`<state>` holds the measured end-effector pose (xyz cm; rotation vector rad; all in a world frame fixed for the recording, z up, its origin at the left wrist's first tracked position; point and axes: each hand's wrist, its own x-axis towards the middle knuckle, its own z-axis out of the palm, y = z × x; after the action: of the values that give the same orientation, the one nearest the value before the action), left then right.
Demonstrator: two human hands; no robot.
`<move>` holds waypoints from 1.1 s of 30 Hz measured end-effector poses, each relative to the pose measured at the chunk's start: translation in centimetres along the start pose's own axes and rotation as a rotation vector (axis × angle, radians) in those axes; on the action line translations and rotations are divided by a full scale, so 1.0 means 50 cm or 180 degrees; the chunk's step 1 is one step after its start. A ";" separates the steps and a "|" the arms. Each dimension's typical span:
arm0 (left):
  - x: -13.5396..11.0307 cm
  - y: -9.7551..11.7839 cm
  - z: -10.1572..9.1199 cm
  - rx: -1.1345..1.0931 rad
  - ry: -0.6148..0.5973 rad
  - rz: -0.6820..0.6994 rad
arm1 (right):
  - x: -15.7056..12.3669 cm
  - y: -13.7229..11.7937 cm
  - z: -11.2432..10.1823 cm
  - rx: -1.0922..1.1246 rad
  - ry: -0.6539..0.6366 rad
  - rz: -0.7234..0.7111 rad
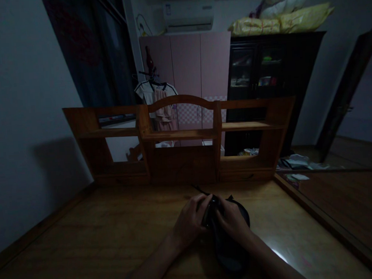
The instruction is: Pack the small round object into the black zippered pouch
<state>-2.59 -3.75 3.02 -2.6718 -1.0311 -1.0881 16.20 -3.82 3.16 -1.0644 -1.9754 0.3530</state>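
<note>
A dark, soft pouch-like object point(228, 247) lies on the wooden desk point(100, 243) in front of me. My left hand point(190, 224) curls its fingers around the object's top left edge. My right hand point(232, 221) grips the top of the same object from the right, fingers bent over it. The two hands almost touch each other. A thin dark cord or strap point(199, 190) sticks out behind the hands. The room is dim and the object's details are hard to make out.
A low wooden shelf unit point(179, 135) stands along the desk's far edge. A white wall runs along the left. Beyond are a pink wardrobe point(196, 66), a dark cabinet point(274, 78), hanging clothes point(158, 103) and papers on the floor point(297, 163).
</note>
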 end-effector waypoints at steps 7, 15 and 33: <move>0.002 -0.006 0.007 -0.0114 -0.0050 0.0007 | 0.001 0.006 0.003 0.0021 -0.0031 0.0031; 0.005 -0.004 0.005 -0.0054 -0.0054 0.0086 | -0.001 0.011 0.004 0.0011 -0.0048 0.0002; 0.011 -0.008 0.000 0.0462 0.0055 0.0534 | 0.003 0.009 0.006 0.0195 -0.0178 0.0009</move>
<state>-2.54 -3.14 3.32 -2.5746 -0.8309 -0.9638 16.19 -3.36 2.80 -1.0286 -1.9997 0.4465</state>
